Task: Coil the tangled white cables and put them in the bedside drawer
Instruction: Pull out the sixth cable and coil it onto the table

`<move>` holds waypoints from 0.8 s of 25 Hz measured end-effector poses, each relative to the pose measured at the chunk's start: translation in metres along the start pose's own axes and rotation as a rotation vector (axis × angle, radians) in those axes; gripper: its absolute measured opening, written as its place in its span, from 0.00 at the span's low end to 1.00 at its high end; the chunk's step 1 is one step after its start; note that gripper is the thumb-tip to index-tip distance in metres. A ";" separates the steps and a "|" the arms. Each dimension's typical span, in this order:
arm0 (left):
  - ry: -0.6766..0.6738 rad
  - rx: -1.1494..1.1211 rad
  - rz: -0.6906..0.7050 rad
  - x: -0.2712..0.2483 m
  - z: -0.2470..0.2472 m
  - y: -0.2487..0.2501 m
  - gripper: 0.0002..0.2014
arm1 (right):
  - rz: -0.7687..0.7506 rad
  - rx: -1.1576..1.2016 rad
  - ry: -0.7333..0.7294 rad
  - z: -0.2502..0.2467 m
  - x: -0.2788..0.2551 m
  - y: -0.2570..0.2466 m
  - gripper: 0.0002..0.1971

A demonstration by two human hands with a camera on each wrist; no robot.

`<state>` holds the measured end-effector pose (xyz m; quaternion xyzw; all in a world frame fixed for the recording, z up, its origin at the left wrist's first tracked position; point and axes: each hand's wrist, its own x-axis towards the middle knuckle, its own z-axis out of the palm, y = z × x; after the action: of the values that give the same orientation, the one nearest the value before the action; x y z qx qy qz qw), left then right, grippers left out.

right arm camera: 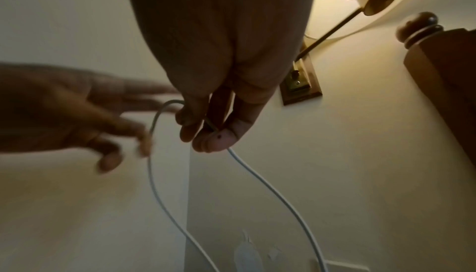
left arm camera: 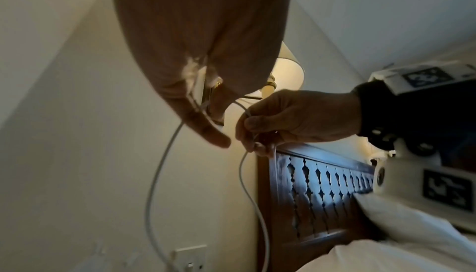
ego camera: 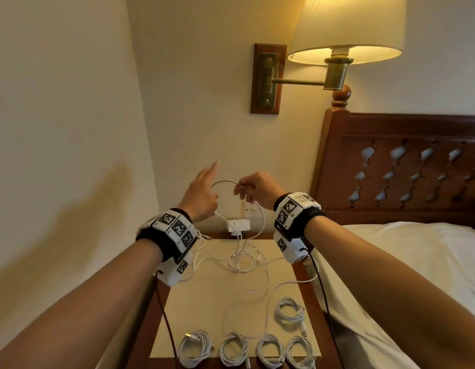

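Observation:
Both hands are raised above the bedside table. My right hand pinches a white cable between thumb and fingers. From there the cable arcs left in a small loop to my left hand. That hand's fingers are spread and straight, and the cable runs across them. Two strands hang down from the hands to a tangled heap of white cables at the table's back. Several coiled white cables lie along the front edge. No drawer is in view.
A lit wall lamp hangs above and to the right. The wooden headboard and the white bed border the table's right side. A wall socket with a white plug sits behind the table. A wall stands close on the left.

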<state>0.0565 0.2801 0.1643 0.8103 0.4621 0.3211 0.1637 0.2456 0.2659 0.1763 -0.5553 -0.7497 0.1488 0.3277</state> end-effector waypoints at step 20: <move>0.705 -0.217 0.254 0.015 -0.107 0.058 0.09 | 0.343 0.579 -0.048 0.040 -0.042 0.030 0.28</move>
<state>0.0276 0.2591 0.2813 0.6789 0.3495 0.6445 0.0388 0.2487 0.2428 0.1158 -0.5535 -0.5794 0.4215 0.4245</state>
